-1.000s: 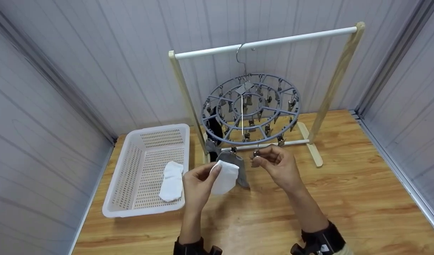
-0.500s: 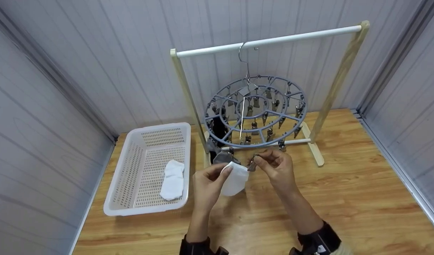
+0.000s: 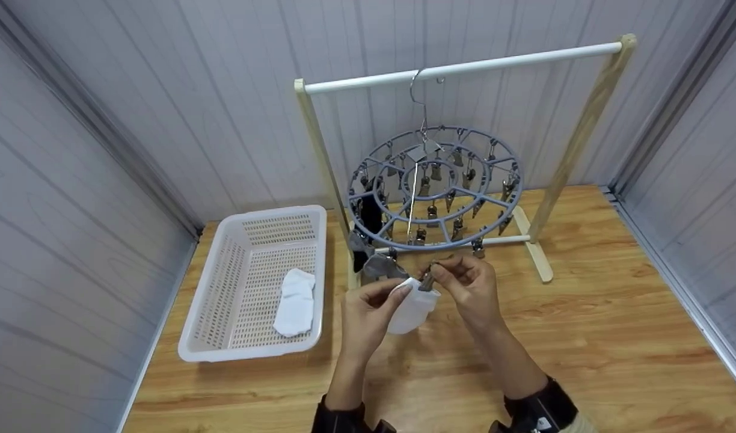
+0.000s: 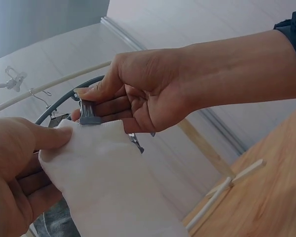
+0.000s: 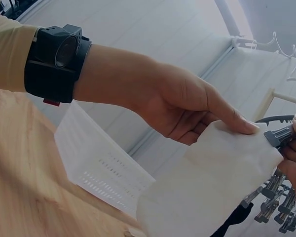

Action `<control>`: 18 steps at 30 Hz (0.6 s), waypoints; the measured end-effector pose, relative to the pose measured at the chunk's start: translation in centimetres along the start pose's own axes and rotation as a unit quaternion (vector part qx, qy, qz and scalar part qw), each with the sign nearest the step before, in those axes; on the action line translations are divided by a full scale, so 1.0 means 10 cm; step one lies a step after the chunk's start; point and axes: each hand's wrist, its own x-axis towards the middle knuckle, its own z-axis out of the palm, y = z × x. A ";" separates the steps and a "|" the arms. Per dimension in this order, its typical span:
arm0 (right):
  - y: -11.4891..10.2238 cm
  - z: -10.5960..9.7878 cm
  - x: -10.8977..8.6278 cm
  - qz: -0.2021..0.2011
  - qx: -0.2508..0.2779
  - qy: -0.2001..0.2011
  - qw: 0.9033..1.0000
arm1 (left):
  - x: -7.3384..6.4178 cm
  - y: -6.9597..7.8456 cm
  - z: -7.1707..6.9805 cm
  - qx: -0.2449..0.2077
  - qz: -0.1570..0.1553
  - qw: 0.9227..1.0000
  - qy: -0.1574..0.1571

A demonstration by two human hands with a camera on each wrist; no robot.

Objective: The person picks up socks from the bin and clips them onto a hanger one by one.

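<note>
My left hand [image 3: 368, 313] pinches the top edge of a white sock [image 3: 411, 313] between thumb and fingers, and the sock hangs down from it. My right hand [image 3: 469, 288] squeezes a grey metal clip [image 3: 427, 281] that hangs from the front rim of the round drying hanger [image 3: 446, 245]. The clip's mouth is at the sock's upper edge. In the left wrist view the clip [image 4: 90, 112] overlaps the sock's top edge [image 4: 108, 148]; whether it bites the cloth I cannot tell. A grey sock [image 3: 381, 266] hangs on the hanger just behind my left hand.
A white perforated basket [image 3: 190, 325] stands at the left with another white sock [image 3: 296, 307] in it. The hanger hooks over the white rail [image 3: 500, 62] of a wooden stand [image 3: 575, 144]. A dark sock [image 3: 370, 215] hangs at the hanger's left. Walls enclose the table [image 3: 614, 337].
My left hand has carried the white sock rightward to the clip. My right hand has drawn the clip slightly down, and its mouth now meets the sock's edge.
</note>
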 end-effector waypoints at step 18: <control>0.01 0.06 -0.05 0.028 -0.035 -0.005 0.999 | -0.01 0.00 0.01 -0.013 0.046 0.999 0.022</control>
